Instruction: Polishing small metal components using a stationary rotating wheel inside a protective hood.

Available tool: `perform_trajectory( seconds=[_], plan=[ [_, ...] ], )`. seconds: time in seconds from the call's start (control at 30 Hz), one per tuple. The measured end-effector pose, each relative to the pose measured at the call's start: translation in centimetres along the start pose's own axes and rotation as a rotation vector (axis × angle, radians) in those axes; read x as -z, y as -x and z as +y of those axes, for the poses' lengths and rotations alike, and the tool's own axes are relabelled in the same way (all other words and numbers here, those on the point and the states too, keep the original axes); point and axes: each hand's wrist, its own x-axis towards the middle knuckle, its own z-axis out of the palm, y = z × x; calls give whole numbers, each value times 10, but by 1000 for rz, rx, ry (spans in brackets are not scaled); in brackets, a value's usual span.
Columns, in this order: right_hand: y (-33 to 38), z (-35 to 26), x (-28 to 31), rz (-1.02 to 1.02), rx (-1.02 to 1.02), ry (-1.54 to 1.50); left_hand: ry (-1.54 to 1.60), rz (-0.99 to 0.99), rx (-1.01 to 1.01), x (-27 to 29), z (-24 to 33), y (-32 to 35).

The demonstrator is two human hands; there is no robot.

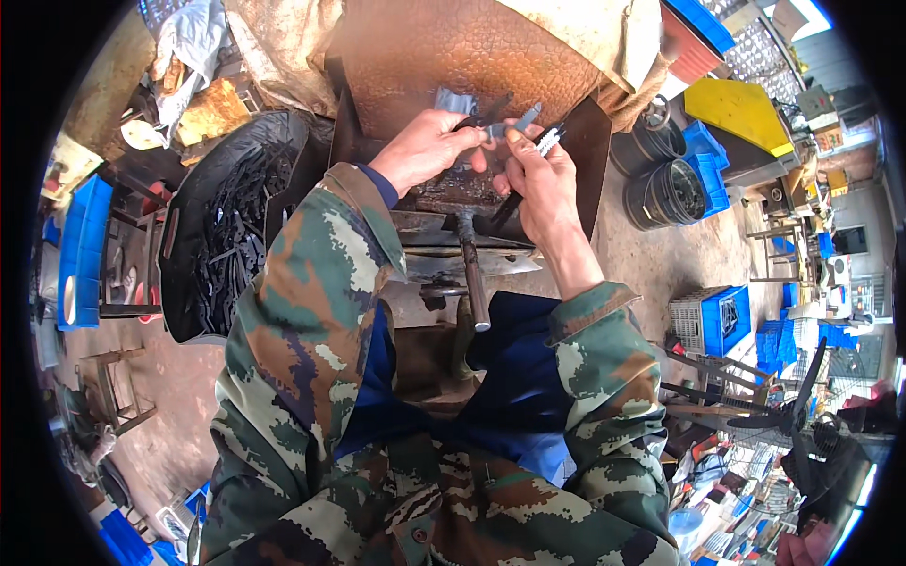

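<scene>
While my camouflage sleeves come up from the bottom of the frame, both hands meet just above centre, over a rusty iron block (444, 193). My left hand (425, 146) is curled, its thumb and fingers pinched on one end of a small grey metal piece (505, 124). My right hand (540, 179) is closed too, gripping the piece's other end together with a thin dark rod (528, 170) that has a white tip. A hammer (469, 264) lies below them, handle pointing down-frame. At the left sits a black tub (226, 217) of dark metal parts.
</scene>
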Motion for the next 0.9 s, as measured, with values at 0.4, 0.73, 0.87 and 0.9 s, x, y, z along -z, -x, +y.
perform_trajectory(
  seconds=[0.4, 0.73, 0.87, 0.9],
  plan=[
    [7, -3, 1, 61, 41, 49, -221, 154, 269, 42, -82, -30],
    [10, -8, 16, 62, 64, 46, -521, -115, -37, 39, -75, -17],
    [14, -12, 22, 76, 80, 3, -640, -38, -131, 37, -81, -13],
    [15, -14, 23, 116, 55, 8, -555, 30, -63, 38, -85, -13]
  ],
)
